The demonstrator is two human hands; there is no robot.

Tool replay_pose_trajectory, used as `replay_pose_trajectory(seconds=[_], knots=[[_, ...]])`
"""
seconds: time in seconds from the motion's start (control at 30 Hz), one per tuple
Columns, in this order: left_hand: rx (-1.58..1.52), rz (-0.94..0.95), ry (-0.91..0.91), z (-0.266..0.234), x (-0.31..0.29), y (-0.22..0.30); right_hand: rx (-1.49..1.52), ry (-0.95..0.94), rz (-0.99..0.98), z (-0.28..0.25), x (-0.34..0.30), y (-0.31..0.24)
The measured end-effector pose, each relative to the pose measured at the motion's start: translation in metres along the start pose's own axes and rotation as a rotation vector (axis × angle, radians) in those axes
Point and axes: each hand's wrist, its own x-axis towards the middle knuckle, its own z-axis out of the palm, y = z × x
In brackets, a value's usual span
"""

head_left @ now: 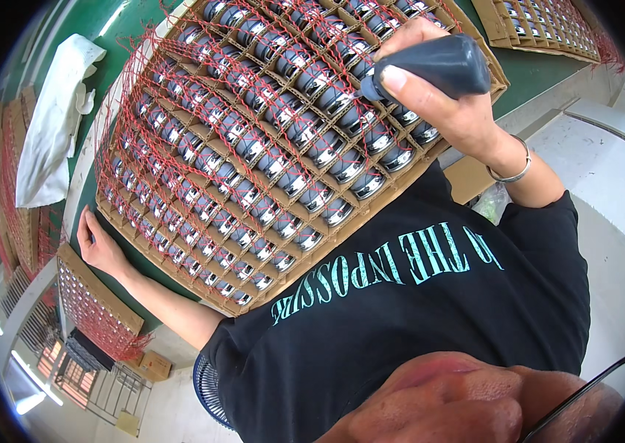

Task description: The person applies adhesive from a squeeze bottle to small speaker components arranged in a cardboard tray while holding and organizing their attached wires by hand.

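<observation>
My right hand (438, 96) grips a dark squeeze bottle (442, 66), its fingers wrapped round it. The bottle is tilted, and its narrow nozzle points down and left, close to one of the cylinders. A brown cardboard tray (357, 221) with a grid of dividers holds many small round parts (327, 151), shiny metal and dark grey. Thin red wires (216, 111) lie tangled over them. Beside the tray's left corner, my left hand (102, 244) rests near the green tabletop with its fingers apart and nothing seen in it.
A white cloth (60, 122) lies left of the tray on the green table (124, 22). More filled trays stand at the upper right (548, 26) and lower left (95, 295). Other cardboard trays with red wires (17, 184) are at the far left.
</observation>
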Motion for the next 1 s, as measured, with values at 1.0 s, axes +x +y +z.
replay_pose_trajectory(seconds=[1.0], knots=[[0.046,0.024,-0.019,0.0,0.0,0.004,-0.041,0.118,0.028,-0.005,-0.009,0.002]])
